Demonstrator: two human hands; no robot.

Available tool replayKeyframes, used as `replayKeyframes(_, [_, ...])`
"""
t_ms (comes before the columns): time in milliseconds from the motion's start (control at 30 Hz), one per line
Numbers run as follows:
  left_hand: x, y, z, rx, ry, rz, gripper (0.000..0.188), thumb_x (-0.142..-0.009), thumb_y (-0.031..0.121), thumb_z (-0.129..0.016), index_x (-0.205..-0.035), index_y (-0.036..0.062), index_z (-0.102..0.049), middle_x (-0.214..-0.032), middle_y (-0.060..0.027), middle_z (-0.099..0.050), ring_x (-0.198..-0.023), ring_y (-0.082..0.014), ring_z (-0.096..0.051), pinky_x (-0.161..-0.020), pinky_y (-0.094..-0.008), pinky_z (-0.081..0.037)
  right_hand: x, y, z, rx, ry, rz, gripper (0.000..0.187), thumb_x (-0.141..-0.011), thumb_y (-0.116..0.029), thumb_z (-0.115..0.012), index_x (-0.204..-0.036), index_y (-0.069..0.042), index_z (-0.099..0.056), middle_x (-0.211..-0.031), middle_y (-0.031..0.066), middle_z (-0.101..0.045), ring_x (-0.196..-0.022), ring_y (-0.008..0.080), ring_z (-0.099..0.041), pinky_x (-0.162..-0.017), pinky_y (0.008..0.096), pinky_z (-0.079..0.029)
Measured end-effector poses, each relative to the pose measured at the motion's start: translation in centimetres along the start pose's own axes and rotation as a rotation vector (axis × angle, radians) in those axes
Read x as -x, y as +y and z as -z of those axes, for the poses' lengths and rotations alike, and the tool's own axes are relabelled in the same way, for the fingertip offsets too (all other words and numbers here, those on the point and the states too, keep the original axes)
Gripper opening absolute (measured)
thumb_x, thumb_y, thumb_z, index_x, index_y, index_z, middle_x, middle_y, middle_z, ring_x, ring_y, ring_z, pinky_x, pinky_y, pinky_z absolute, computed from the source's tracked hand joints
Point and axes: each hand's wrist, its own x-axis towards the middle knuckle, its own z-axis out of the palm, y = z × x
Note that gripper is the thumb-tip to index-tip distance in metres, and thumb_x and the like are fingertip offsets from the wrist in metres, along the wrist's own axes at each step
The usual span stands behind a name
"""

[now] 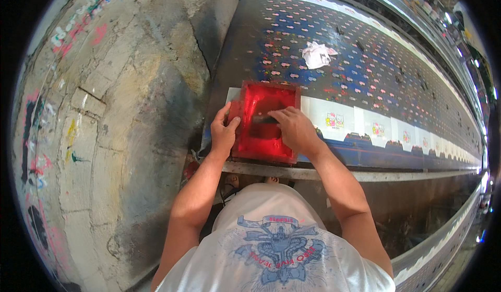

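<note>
Left hand (223, 134) grips red screen-printing frame (266, 158) by left side; right hand (295, 129) pinches dark squeegee (262, 120) inside. Printed white panels (339, 130) alongside.

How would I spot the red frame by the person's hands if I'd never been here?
Find the long dark table running off to the right. At its near left end, just beyond the white shirt, a red frame lies between the left hand and the right hand. It's the one big bright-red rectangle; the printed sheets lined up to its right are white.
</note>
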Motion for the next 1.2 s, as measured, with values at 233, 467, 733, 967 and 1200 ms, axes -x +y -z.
replayKeyframes(233, [0.0, -0.2, -0.4, 0.023, 0.020, -0.031, 0.064, -0.104, -0.006, -0.073, -0.166, -0.0022, -0.057, -0.148, -0.0161, -0.075, -0.130, -0.0195, -0.073, -0.113, -0.0358, -0.058, -4.4, 5.2, -2.6, 0.136, 0.139, 0.032, 0.049, -0.093, -0.002, -0.078, -0.142, -0.006, -0.075, -0.128, 0.0157, -0.083, -0.124, 0.0383, -0.074, -0.108, 0.0507, -0.059])
replayKeyframes(467, [0.0, 0.2, -0.8, -0.067, 0.065, 0.068, 0.065, -0.104, -0.010, -0.074, -0.166, -0.0003, -0.058, -0.154, -0.0172, -0.072, -0.136, -0.0216, -0.072, -0.115, -0.0348, -0.057, -7.6, 6.0, -2.8, 0.066, 0.000, -0.080, 0.048, -0.094, -0.009, -0.082, -0.141, -0.010, -0.075, -0.127, 0.0161, -0.083, -0.120, 0.0403, -0.078, -0.101, 0.0519, -0.062])
replayKeyframes(733, [-0.8, -2.6, 0.3, -0.052, 0.047, -0.025, 0.063, -0.109, -0.010, -0.069, -0.169, 0.0037, -0.056, -0.146, -0.0141, -0.078, -0.121, -0.0157, -0.076, -0.102, -0.0317, -0.063, -8.5, 6.4, 0.4, -0.064, -0.285, 0.049, 0.050, -0.087, -0.007, -0.087, -0.135, -0.016, -0.078, -0.121, 0.0154, -0.083, -0.114, 0.0396, -0.079, -0.099, 0.0523, -0.063])
replayKeyframes(967, [-0.4, -2.6, 0.5, -0.088, 0.056, -0.018, 0.063, -0.110, -0.008, -0.070, -0.169, 0.0041, -0.056, -0.147, -0.0126, -0.078, -0.122, -0.0142, -0.076, -0.101, -0.0306, -0.062, -7.4, 7.0, 1.2, -0.075, -0.378, 0.252, 0.044, -0.087, 0.002, -0.080, -0.128, -0.014, -0.080, -0.115, 0.0121, -0.083, -0.119, 0.0380, -0.077, -0.102, 0.0524, -0.061])
replayKeyframes(1200, [0.3, 0.2, -0.2, -0.087, 0.003, 0.021, 0.062, -0.110, -0.008, -0.070, -0.169, 0.0018, -0.055, -0.142, -0.0120, -0.079, -0.122, -0.0155, -0.075, -0.106, -0.0327, -0.060, -5.1, 6.7, 1.2, 0.005, -0.180, 0.031, 0.051, -0.086, 0.008, -0.070, -0.132, -0.011, -0.080, -0.120, 0.0142, -0.083, -0.121, 0.0383, -0.076, -0.101, 0.0528, -0.060])
